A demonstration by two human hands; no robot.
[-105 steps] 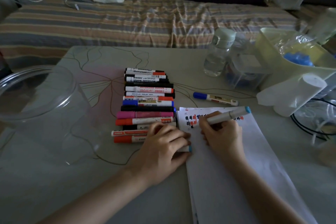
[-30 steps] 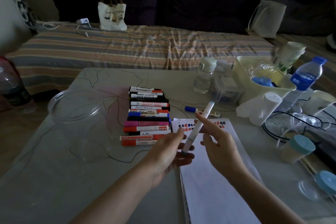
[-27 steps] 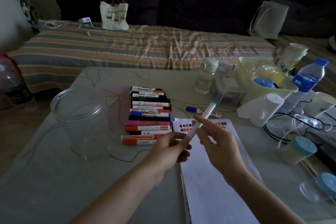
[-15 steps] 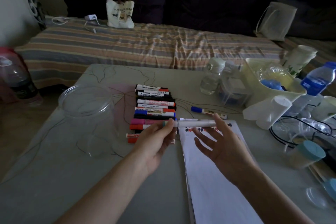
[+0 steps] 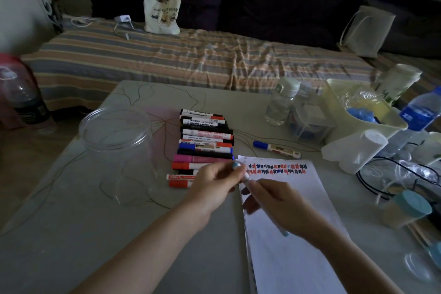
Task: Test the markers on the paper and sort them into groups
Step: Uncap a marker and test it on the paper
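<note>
Both hands are holding one white marker with light blue ends point(image 5: 247, 178) just above the top of the white sheet of paper point(image 5: 286, 217). The left hand point(image 5: 214, 181) is pinching its far end, and the right hand point(image 5: 274, 200) is wrapping around its body. Red and blue test marks point(image 5: 276, 168) are sitting across the paper's top. A row of capped markers point(image 5: 205, 143) is lying on the grey table point(image 5: 71, 234), just left of the paper.

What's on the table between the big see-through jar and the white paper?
In the head view, a row of markers lies side by side between the clear jar and the paper. The left hand covers the nearest ones.
</note>
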